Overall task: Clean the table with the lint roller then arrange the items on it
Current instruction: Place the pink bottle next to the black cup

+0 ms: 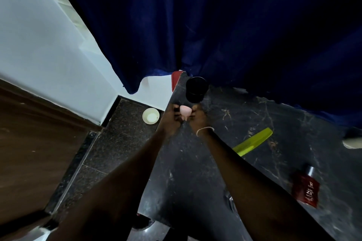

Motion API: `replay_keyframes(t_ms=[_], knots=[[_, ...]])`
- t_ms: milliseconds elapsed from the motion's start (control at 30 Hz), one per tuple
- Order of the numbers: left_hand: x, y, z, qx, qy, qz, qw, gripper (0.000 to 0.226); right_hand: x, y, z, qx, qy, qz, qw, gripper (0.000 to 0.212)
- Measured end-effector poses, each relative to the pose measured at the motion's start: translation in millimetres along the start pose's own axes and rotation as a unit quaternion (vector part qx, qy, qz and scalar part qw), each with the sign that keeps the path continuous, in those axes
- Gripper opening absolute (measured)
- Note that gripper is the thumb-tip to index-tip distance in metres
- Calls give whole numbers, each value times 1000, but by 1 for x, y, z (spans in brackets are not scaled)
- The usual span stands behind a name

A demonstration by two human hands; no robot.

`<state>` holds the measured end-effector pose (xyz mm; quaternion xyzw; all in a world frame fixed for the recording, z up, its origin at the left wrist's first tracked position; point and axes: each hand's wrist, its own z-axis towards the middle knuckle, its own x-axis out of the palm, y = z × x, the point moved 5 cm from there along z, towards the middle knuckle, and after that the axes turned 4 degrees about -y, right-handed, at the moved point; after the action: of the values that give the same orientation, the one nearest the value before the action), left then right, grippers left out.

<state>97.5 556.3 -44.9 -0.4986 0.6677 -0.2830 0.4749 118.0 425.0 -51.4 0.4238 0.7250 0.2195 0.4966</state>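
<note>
A pink teardrop-shaped makeup sponge [184, 112] stands near the far left corner of the black marble table [195, 172]. My left hand [172, 119] and my right hand [198, 118] close in on it from either side, with the fingertips of both against it. Just behind the sponge is a black round jar [196, 89]. Flat on the table to the right lies a green comb [253, 141]. Near the right edge a dark red perfume bottle [306, 187] lies on its side. No lint roller is in view.
A dark blue curtain [215, 25] hangs over the back of the table. A red object [175, 80] sits by the table's far corner. On the dark floor to the left is a white bowl [150, 115]. A pale object [353, 142] shows at the right edge.
</note>
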Motion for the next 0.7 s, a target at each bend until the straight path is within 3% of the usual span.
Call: replay_keyframes(t_ms=[200, 300, 600, 700], knots=[[-5, 5, -17, -31, 0, -30, 999, 62, -13, -10, -15, 3, 24, 29, 999, 57], [-9, 14, -35, -42, -3, -31, 999, 62, -29, -19, -32, -15, -3, 25, 1000, 61], [4, 19, -100, 97, 14, 83, 992, 50, -74, -70, -110, -66, -54, 36, 996, 62], [27, 18, -119, 81, 49, 105, 990, 56, -92, -86, -136, -85, -70, 31, 993, 61]])
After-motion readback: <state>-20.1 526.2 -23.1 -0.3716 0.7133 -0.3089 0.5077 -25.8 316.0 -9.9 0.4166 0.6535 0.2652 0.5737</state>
